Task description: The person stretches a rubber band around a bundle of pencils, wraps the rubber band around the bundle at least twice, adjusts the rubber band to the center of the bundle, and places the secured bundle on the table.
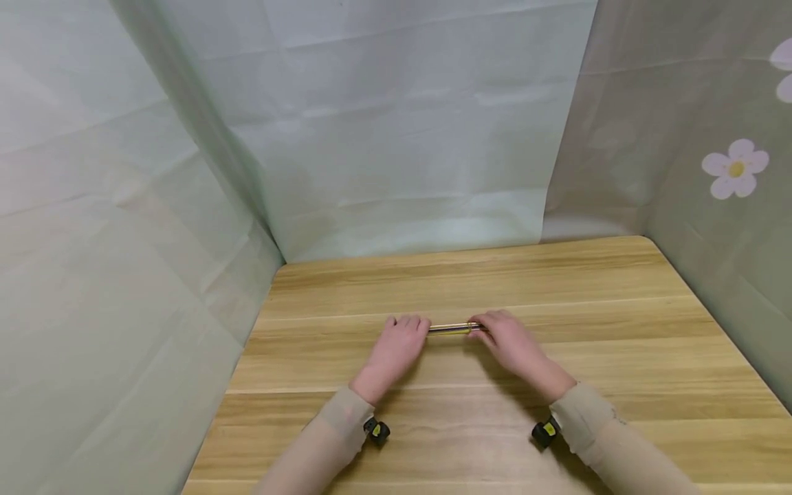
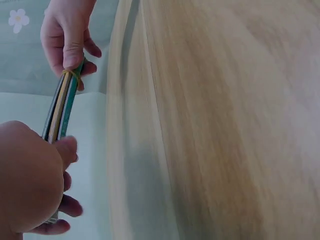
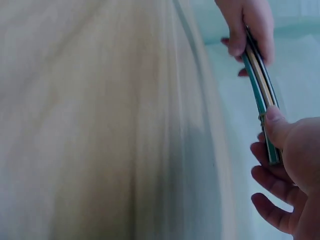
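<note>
A slim bundle of pencils, green, tan and dark, stretches between the two hands above the table. Around one end, a thin yellowish rubber band binds the pencils together. My left hand grips the end away from the band, its fingers wrapped round the pencils and covering that tip. At the banded end, my right hand pinches the bundle between thumb and fingers. The right wrist view shows the right thumb lying right beside the band, with the lower fingers spread loosely below.
A wood-grain table spreads beneath both hands. Pale cloth walls rise behind it and at the sides, with a white flower print on the right. Each sleeve cuff carries a small black wrist camera.
</note>
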A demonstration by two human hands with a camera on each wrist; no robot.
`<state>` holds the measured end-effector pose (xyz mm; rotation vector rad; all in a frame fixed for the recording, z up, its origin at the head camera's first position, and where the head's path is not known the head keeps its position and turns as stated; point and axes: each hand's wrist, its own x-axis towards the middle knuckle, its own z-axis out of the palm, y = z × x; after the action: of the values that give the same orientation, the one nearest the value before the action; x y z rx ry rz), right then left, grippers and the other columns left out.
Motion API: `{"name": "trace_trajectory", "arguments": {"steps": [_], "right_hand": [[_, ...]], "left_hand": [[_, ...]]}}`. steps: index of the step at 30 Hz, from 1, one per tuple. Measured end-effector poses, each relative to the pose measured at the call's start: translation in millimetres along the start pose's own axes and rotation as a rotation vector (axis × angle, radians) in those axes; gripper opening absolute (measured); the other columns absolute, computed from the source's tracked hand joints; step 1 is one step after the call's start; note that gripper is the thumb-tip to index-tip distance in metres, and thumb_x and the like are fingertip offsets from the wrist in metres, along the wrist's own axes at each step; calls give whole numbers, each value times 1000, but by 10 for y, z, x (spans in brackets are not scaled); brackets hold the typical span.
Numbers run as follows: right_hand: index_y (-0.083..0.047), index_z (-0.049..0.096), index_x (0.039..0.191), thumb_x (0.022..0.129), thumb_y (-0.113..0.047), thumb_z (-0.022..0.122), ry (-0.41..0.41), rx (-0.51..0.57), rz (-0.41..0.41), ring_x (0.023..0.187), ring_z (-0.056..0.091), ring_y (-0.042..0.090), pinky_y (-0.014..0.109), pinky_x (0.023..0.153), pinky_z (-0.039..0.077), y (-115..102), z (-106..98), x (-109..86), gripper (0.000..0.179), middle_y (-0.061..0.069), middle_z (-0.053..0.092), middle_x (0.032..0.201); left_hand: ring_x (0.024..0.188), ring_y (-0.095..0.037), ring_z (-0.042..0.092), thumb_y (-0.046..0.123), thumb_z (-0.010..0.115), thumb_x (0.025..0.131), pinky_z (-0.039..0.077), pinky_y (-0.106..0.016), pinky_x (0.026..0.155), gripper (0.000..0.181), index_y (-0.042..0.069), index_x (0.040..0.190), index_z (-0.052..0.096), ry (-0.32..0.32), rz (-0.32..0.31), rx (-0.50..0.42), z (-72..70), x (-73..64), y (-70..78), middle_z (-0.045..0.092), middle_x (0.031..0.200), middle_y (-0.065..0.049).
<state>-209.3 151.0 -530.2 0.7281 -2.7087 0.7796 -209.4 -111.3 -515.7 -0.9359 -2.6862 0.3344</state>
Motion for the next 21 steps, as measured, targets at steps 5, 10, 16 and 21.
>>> {"name": "trace_trajectory", "arguments": {"steps": [5,10,16,21], "right_hand": [[-6,74,127,104,-26,72,-57,-66,-50,115,67,35,56,104,51,-5,-61,19,31,10,75,119],[-6,71,132,107,-30,68,-125,-122,-93,121,65,33,59,108,48,-57,-82,65,35,11,73,125],[-5,70,135,102,-33,75,-135,-139,-123,121,65,36,60,105,49,-15,-133,57,43,13,74,126],[-7,74,118,100,-35,77,-102,-254,-169,114,68,35,57,101,53,-29,-165,87,34,10,76,115]], "left_hand": [[83,-18,62,19,58,111,51,-35,72,12,10,117,60,-3,-2,26,-32,17,10,65,98,-3],[83,-18,61,14,57,110,51,-34,73,10,9,119,59,-7,27,29,-30,32,-3,65,98,-4],[88,-21,63,18,56,111,51,-38,72,10,12,118,59,-10,-23,-25,-15,24,-38,64,100,-3],[88,-22,64,21,59,110,50,-36,65,10,12,115,58,12,-53,-55,-3,18,-46,63,98,-4]]}}
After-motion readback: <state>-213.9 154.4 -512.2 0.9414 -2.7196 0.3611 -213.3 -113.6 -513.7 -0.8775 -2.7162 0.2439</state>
